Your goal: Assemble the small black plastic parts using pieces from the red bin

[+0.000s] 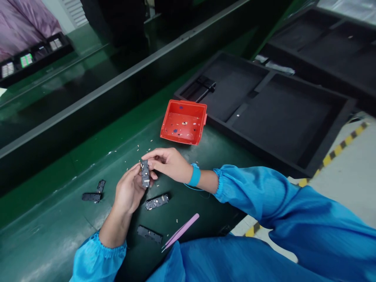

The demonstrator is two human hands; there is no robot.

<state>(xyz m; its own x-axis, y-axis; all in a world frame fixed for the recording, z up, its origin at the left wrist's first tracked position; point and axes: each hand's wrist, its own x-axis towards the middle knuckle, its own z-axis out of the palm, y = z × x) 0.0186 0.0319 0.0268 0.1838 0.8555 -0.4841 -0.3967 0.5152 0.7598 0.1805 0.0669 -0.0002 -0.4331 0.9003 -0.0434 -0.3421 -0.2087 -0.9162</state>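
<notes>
L hand (129,190): fingers curled about halfway, thumb side up, gripping the small dark-grey rectangular plastic part (145,173) from below and behind. R hand (169,162): fingers bent in a loose pinch, tips on the top end of the same part; not a full fist. Part stands roughly upright between both hands, just above the green work mat (58,219) (not resting on it).

Around the hands, on the mat:
- one similar dark flat part w/ small metal spots (157,201), just below the hands
- another plain black flat part (149,234), nearer the body, close to L forearm
- two more black parts (93,194), touching each other, well to the L
- pink plastic tweezers (180,232), lying flat, tips pointing toward the body
- tiny pale specks scattered near the hands (too small to tell what)

Red open plastic bin (183,122) sits past the R hand, near but apart; a few small bits inside. Large black foam tray w/ shallow compartments (279,117) behind and R of the bin. Mat edge runs close under the R elbow; bare mat open to the L and front-L.

Pose: both forearms angled inward, wrists meeting mid-mat. Blue smock sleeves (264,196) pushed back off the wrists; blue wrist strap (194,175) w/ thin cord on R wrist.
</notes>
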